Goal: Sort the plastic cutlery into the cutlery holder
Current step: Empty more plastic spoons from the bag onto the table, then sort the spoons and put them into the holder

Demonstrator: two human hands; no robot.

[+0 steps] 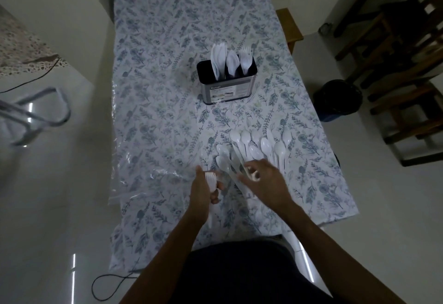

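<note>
head view: we are looking down at the cutlery holder, which is standing upright near the middle of the table, a little toward its right edge. three batches of white plastic cutlery are sticking up from its compartments: what look like knives on the left, spoons in the middle, forks on the right. nearer to us, toward the near right corner, a pile of loose spoons is lying fanned out on the flowered cloth. our right hand is reaching over the pile's near end with fingers half curled; whether it is pinching a spoon we cannot tell. our left hand is gripping a bundle of forks, just left of the pile. a dark bin is standing on the floor beyond the right edge.
</note>
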